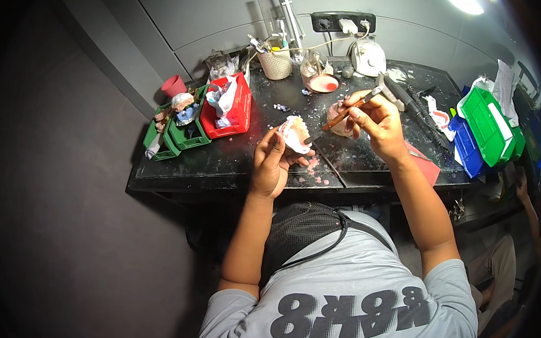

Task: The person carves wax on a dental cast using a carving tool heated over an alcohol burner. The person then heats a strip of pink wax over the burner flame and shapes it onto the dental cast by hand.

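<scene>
My left hand (272,166) grips a white plaster dental cast (294,132) with pink wax on it, held up over the bench's front edge. In my right hand (380,126) is a wax knife (336,120) with an orange-brown handle. Its blade points down and left toward the cast's right edge; whether it touches cannot be told. Just behind the knife stands a pinkish rounded object (341,111), partly hidden by my right fingers. On the bench below the hands lie a thin dark tool (328,160) and pink wax scraps (313,164).
Red (244,106) and green (189,141) bins stand left, with dental casts (186,112). At the back are a tool basket (275,65) and a dish with pink contents (322,83). A black corded tool (411,103) and green bins (490,122) lie right. Another person sits at far right.
</scene>
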The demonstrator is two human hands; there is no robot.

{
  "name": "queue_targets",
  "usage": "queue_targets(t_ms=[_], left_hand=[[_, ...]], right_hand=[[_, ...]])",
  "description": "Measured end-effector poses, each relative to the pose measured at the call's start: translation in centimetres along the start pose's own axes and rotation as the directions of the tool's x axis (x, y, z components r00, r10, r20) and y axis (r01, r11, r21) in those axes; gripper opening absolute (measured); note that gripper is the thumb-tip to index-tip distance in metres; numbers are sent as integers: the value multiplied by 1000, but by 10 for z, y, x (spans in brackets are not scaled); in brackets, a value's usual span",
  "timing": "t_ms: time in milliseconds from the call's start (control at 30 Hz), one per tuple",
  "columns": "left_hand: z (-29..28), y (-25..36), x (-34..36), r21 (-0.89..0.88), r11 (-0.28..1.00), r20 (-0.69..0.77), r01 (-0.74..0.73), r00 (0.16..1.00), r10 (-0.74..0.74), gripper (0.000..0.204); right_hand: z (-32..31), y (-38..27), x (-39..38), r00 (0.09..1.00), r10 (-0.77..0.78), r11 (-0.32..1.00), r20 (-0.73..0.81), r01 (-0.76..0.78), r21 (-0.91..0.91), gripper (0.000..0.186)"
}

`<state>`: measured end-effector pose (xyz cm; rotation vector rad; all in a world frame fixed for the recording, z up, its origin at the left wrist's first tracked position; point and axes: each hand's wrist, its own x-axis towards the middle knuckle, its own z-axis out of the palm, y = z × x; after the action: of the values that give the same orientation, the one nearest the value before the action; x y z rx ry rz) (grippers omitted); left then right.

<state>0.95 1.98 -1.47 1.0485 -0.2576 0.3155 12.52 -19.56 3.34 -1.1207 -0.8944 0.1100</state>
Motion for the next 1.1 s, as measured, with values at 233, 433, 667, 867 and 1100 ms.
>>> queue_targets(t_ms=[233, 433, 667, 867, 1100], left_hand=[[-3, -1, 0, 4, 1000, 8, 0, 1000, 0, 42], [-3, -1, 0, 3, 1000, -3, 3, 1000, -3, 43], [-4, -1, 1, 14, 1000, 14, 8, 1000, -8, 44], [0, 0, 1, 5, 1000, -9, 16, 1000, -16, 42], [4, 2, 0, -4, 1000, -23, 30, 999, -30, 43]], right_hand=[[0, -1, 0, 1000, -15, 1000, 2, 15, 15, 15], [-1, -1, 0, 1000, -13, 1000, -10, 13, 24, 13], [3, -1, 0, 1000, -17, 1000, -16, 17, 7, 14], [4, 4, 1, 998, 39, 999, -41, -38, 26, 15], [3, 3, 1, 998, 58, 998, -21, -58, 30, 15]])
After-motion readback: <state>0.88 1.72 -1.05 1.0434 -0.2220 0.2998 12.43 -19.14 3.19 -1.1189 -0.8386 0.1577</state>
